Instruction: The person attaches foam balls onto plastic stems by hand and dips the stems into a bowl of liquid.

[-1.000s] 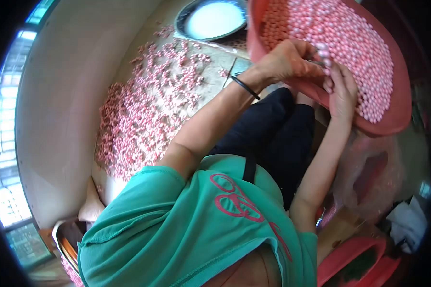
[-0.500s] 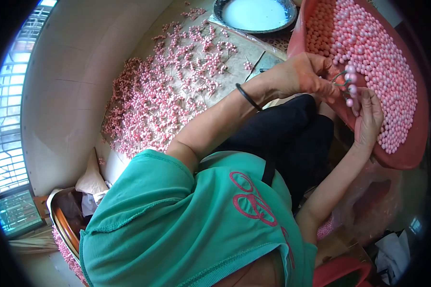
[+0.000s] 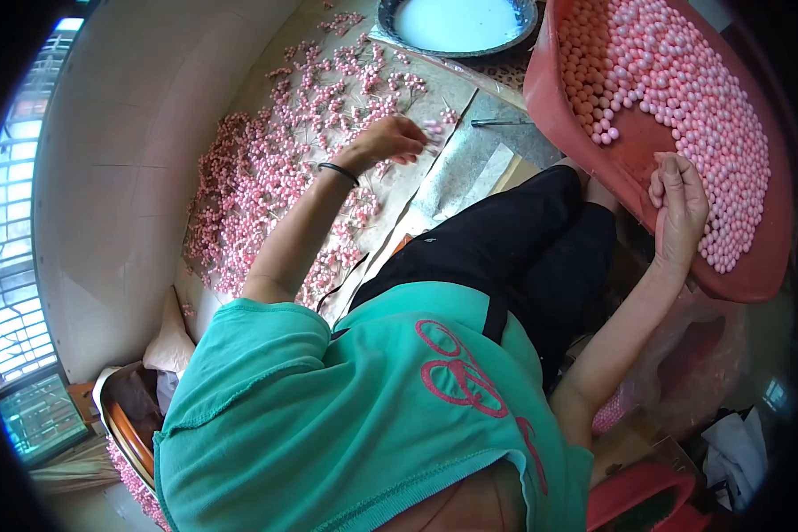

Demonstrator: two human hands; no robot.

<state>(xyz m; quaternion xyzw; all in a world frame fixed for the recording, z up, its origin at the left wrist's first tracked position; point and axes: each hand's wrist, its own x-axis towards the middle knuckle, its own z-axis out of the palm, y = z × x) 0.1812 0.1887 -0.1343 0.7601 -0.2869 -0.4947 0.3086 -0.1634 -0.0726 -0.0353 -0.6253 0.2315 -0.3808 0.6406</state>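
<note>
Bead cluster (image 3: 434, 131), now away from pressed-together right hand (image 3: 680, 199), blurred pinkish-purple in pinching grip of left hand (image 3: 387, 142)

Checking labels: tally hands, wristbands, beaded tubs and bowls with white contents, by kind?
Hands: 2 (left hand, right hand)
Black wristband: 1
Red tub: 1
Bowl: 1
Total: 5
Beads excluded, too many to count.

green shirt (image 3: 355, 399), pink lettering (image 3: 461, 383), black trousers (image 3: 496, 235), dark wristband (image 3: 339, 172)
</note>
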